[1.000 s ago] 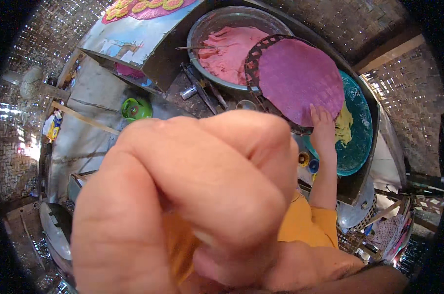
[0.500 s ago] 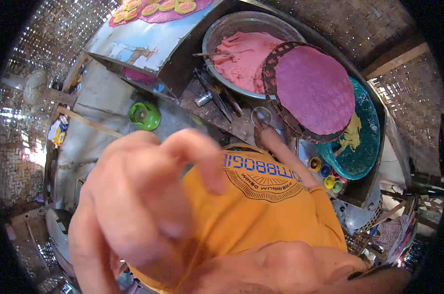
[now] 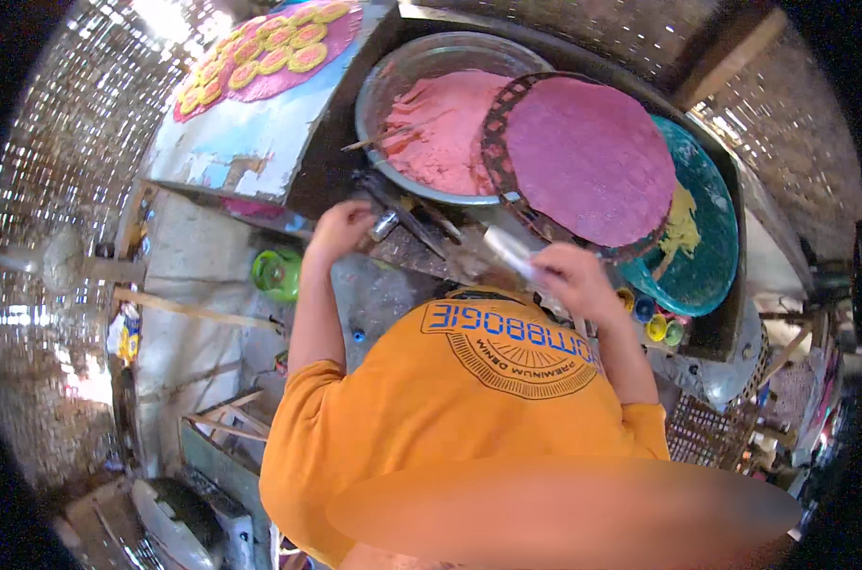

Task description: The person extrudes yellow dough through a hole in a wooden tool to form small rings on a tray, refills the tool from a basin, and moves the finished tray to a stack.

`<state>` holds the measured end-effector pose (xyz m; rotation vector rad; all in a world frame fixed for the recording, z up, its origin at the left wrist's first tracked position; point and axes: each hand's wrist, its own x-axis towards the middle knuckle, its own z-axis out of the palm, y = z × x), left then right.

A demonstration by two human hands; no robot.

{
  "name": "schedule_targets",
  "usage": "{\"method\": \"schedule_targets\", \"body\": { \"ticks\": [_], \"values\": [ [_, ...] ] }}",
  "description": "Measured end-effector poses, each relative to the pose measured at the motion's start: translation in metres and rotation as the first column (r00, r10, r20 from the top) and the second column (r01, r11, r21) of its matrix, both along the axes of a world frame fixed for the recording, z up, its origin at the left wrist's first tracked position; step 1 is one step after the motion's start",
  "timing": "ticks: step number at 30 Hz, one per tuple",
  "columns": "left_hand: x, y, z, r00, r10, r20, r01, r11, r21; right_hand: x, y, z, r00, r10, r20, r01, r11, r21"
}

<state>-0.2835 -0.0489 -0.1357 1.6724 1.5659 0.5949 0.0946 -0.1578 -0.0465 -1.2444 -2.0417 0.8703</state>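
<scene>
My left hand [image 3: 344,229] is over the front edge of the work counter, fingers curled together at a short silver metal cylinder [image 3: 384,226]. The cylinder lies against a dark, long-armed metal tool [image 3: 412,228]. To the right, my right hand [image 3: 575,277] grips a pale, elongated thing [image 3: 509,251], blurred by motion, its kind unclear. Just beyond that hand, a round woven tray with a dark rim carries a flat purple sheet [image 3: 593,161]. It rests across a large metal basin [image 3: 379,81] of pink dough-like mass [image 3: 440,119] and a teal basin [image 3: 716,256].
Yellow mass [image 3: 680,228] lies in the teal basin. Small coloured pots [image 3: 657,328] stand below it. A worn pale-blue board [image 3: 203,142] at far left bears several yellow-and-pink rounds [image 3: 279,36] on purple sheets. A green gas cylinder [image 3: 277,274] stands on the floor.
My left hand has dropped from close in front of the camera to the silver cylinder. My right hand has lifted the pale thing and moved right. The view has shifted slightly.
</scene>
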Motion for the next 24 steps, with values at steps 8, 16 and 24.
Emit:
{"method": "schedule_targets", "body": {
  "ticks": [8,16,24],
  "values": [
    [0.053,0.035,-0.112,0.822,0.023,-0.569,-0.180,0.958,-0.222,0.079,0.009,0.001,0.812,-0.498,0.304,0.402,0.855,0.329],
    [0.060,-0.002,-0.058,0.946,0.322,0.047,-0.299,0.917,-0.266,0.091,0.019,-0.026,0.768,-0.472,0.432,0.302,0.862,0.406],
    [0.054,-0.034,-0.053,0.729,0.362,0.581,-0.399,0.914,-0.070,0.066,0.060,-0.044,0.826,-0.252,0.504,0.050,0.924,0.380]
  ]
}}
